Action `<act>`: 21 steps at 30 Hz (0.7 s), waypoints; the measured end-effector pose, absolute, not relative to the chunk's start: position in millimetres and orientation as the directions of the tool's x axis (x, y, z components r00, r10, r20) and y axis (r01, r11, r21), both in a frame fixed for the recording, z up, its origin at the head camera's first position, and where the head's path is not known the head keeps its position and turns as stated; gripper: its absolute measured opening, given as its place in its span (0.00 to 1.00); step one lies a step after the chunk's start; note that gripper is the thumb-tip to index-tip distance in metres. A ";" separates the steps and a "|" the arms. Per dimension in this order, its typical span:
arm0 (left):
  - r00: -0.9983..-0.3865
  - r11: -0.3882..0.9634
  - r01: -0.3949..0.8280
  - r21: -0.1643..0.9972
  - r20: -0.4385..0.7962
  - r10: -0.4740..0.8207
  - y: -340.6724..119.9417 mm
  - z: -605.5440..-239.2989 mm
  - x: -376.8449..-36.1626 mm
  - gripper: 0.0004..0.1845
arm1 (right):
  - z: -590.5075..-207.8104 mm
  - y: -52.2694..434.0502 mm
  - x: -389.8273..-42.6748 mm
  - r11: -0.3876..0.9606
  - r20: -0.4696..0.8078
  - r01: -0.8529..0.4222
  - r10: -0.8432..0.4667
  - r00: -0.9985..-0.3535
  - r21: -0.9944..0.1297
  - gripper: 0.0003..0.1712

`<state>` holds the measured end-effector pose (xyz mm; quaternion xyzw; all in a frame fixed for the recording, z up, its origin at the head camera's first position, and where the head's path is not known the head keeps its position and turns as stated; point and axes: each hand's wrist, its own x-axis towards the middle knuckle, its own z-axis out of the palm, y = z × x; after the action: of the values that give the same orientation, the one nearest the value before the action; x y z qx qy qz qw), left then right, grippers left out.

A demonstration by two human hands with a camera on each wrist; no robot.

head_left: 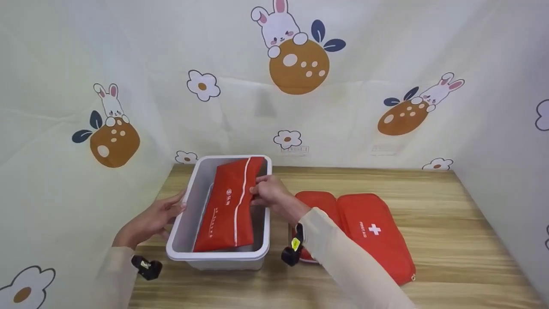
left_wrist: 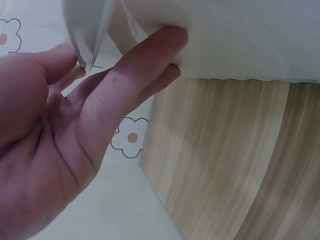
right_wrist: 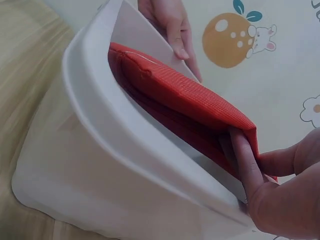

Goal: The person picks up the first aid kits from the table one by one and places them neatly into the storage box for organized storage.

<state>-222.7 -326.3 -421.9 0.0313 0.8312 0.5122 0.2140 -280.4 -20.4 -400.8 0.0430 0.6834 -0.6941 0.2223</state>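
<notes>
A red fabric pouch [head_left: 229,201] with white print and a white stripe lies tilted inside a white plastic bin [head_left: 214,256]. My right hand [head_left: 272,193] pinches the pouch's right edge, thumb on top and fingers beneath, as the right wrist view of the pouch [right_wrist: 185,95] shows. On the bin's left side, my left hand [head_left: 156,216] grips the rim, thumb over the edge. In the left wrist view the fingers [left_wrist: 145,60] lie against the bin's outer wall. The bottom of the bin is mostly hidden under the pouch.
Right of the bin, a red first aid case [head_left: 373,231] with a white cross lies spread out on the wooden table [head_left: 454,240], partly behind my right forearm. A patterned curtain [head_left: 343,128] with rabbits and flowers closes off the back and sides.
</notes>
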 end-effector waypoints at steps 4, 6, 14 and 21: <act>-0.907 0.485 -0.175 0.857 -0.332 0.260 -323.5 -420.7 -223.1 0.38 | -399.9 -26.9 -278.7 0.066 -0.355 0.350 -0.251 -0.900 -0.934 0.19; -0.908 0.492 -0.179 0.852 -0.335 0.251 -322.6 -420.7 -222.6 0.38 | -400.8 -30.5 -278.0 0.077 -0.353 0.345 -0.244 -0.903 -0.936 0.18; -0.906 0.497 -0.183 0.848 -0.342 0.249 -322.8 -420.8 -221.0 0.38 | -408.3 -43.0 -277.9 0.094 -0.326 0.313 -0.235 -0.916 -0.945 0.15; -0.907 0.487 -0.184 0.854 -0.338 0.250 -322.4 -421.2 -222.5 0.38 | -411.6 -50.8 -276.1 0.119 -0.348 0.330 -0.207 -0.914 -0.936 0.17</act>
<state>-222.5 -322.4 -421.2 0.0197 0.8353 0.5059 0.2144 -276.1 -50.8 -411.6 0.0425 0.7200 -0.6623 0.2028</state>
